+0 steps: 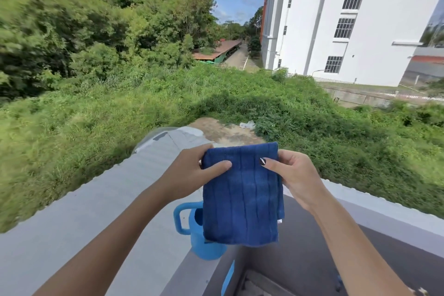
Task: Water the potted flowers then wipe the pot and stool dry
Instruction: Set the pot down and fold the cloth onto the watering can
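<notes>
A dark blue ribbed cloth (242, 199) hangs folded in front of me, held up by its top corners. My left hand (192, 170) pinches its upper left corner with the thumb across the front. My right hand (290, 175) pinches the upper right corner. Behind and below the cloth a light blue watering can (192, 230) stands on the grey ledge, its handle to the left; the cloth hides most of it. No flower pot or stool is in view.
A wide grey balcony ledge (96, 211) runs across the lower frame, with a dark wall top (312, 235) on the right. Beyond it lie overgrown grass, trees and a tall white building (348, 19). A blue strip (228, 279) shows below the ledge.
</notes>
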